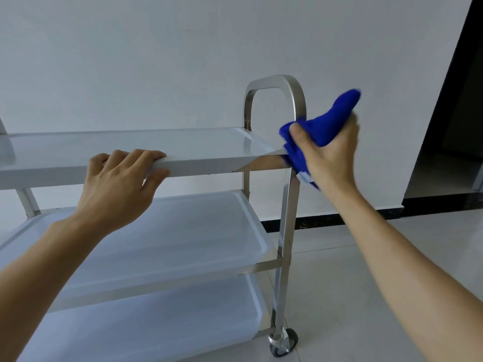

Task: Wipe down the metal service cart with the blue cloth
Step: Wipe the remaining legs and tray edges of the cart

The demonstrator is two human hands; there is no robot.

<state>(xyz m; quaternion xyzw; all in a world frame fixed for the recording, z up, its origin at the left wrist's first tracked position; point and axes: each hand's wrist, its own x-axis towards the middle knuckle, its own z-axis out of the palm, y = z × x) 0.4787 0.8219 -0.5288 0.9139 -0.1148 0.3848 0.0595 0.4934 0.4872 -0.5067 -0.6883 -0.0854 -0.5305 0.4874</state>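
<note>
My right hand, right of centre, clamps the blue cloth against the cart post; left hand grips the top shelf edge. I'm wiping the upright; next, stroke downward.

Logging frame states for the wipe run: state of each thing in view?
left hand: gripping front edge of top shelf
right hand: closed on blue cloth
blue cloth: bunched, pressed at the shelf corner by the upright post
cart handle: untouched
caster wheel: on the floor
</note>
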